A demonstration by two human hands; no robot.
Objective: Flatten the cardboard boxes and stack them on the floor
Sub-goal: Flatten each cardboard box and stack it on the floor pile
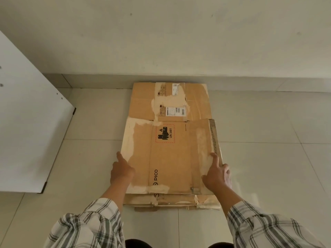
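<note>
Two plaid sleeves [86, 226] reach out from the near side, and both hands hold the top flattened box [172, 158] by its side edges. The left hand [121, 170] grips the left edge with the thumb on top, and the right hand [218, 174] grasps the right edge the same way, probably to square the sheet before letting go. It lies on a stack of flattened cardboard [172, 200] on the tiled floor [259, 167]; the stack's near edges stick out beneath it. Beyond, a labelled flattened box [170, 101] reaches to the foot of the wall [161, 42], its near edge covered by the top one. A white panel [26, 122] stands at the left.
</note>
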